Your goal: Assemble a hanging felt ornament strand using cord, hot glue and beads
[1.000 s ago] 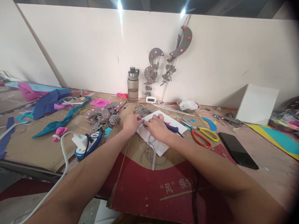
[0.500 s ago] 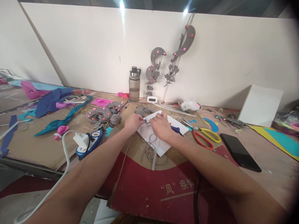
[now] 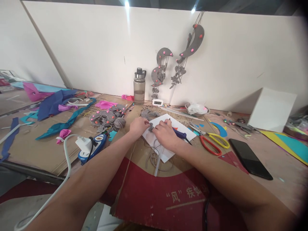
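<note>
My left hand (image 3: 139, 127) is closed in a pinch at a small grey piece (image 3: 151, 127), with a bit of grey yarn by the fingertips. From the other side my right hand (image 3: 165, 134) presses its bent fingers against the same piece; part of it is hidden by the fingers. Both hands are over a white sheet (image 3: 166, 157). Behind the right hand lies a blue glue gun (image 3: 180, 133), partly covered. Loose grey yarn (image 3: 154, 160) curls below the hands, beside a clear glue stick (image 3: 157, 165).
Red-and-yellow scissors (image 3: 210, 146) and a black phone (image 3: 250, 158) lie to the right. Left are a blue power strip (image 3: 92, 150), grey crescents with pink dots (image 3: 103, 118) and crepe paper (image 3: 64, 126). A bottle (image 3: 139, 89) and small clock (image 3: 157, 102) stand behind.
The right hand's fingers have shifted slightly, and more of the small grey piece and the glue gun shows. The left hand stays nearly in place. The view has moved a little.
</note>
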Demonstrator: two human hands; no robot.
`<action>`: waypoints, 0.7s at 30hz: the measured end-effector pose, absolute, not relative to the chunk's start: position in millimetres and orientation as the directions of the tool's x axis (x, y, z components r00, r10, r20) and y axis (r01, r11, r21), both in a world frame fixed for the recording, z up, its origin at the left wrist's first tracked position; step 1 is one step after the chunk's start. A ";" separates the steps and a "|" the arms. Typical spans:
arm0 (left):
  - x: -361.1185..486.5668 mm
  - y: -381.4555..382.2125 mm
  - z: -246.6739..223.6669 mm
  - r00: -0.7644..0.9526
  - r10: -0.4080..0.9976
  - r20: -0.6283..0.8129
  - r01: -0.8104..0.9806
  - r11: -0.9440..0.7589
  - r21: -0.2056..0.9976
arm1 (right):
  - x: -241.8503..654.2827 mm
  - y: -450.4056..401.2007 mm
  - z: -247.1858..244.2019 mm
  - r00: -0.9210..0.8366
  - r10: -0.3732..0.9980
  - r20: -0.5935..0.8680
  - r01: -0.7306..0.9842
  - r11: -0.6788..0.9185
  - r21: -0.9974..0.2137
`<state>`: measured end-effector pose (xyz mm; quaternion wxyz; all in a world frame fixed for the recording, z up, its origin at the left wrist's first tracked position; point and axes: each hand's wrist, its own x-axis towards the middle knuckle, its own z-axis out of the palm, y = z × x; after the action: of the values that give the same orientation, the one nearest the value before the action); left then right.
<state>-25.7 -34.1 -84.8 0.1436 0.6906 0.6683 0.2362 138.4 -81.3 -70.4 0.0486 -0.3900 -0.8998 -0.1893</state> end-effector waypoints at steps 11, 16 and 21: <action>-29.3 -33.1 -91.7 -0.012 0.986 0.165 0.824 -0.084 0.560 | 176.3 -84.6 -55.6 -0.480 0.770 0.421 0.846 0.533 -0.012; -25.0 -33.2 -86.7 0.000 0.985 0.174 0.881 -0.083 0.466 | 170.4 -88.5 -58.5 -0.538 0.753 0.380 0.818 0.576 0.017; -23.9 -32.5 -81.4 0.092 0.980 0.177 0.910 -0.155 0.385 | 143.2 -86.4 -64.6 -0.617 0.728 0.299 0.783 0.606 0.139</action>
<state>-23.9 -32.5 -81.4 0.0885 0.7337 0.6438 0.1982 143.2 -86.4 -64.6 0.1065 -0.4247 -0.8897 -0.1292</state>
